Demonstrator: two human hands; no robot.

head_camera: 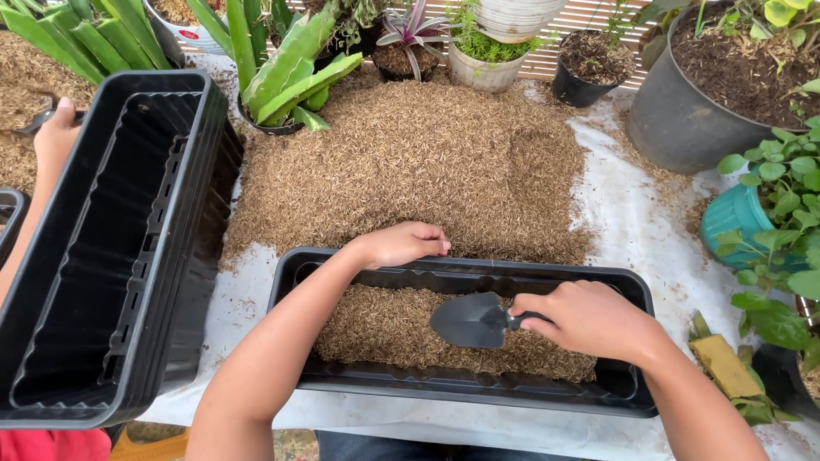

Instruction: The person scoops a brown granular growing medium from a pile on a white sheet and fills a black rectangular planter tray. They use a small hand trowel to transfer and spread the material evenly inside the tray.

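Head view, single frame, looking down on a potting bench.

Right hand — fingers curled tight around the handle of a small black trowel. Blade sticks out past the knuckles toward the left hand and lies flat over the husks inside a long black planter. That planter sits directly under both wrists, its husk layer spread along the floor, deeper toward the right hand.

Left hand — fingers bent and pressed together, hooked over the planter's far rim, fingertips pointing toward the right hand. Nothing pinched that can be made out; whether the tips touch loose husks is unclear.

Beyond the left fingertips: a broad heap of husks on a white sheet, touching the planter's far edge.

Off the left forearm: a stack of empty black planters, tilted, well apart from the trowel. Another person's hand rests at its far corner, holding a dark tool that is mostly hidden.

Beyond the heap: an aloe in a dark pot, a small purple-leaved plant, a pale pot with green sprigs, a small black pot.

Outward of the right hand: a large grey pot of soil, a teal pot with a leafy plant, and a yellow-brown scrap near the wrist.
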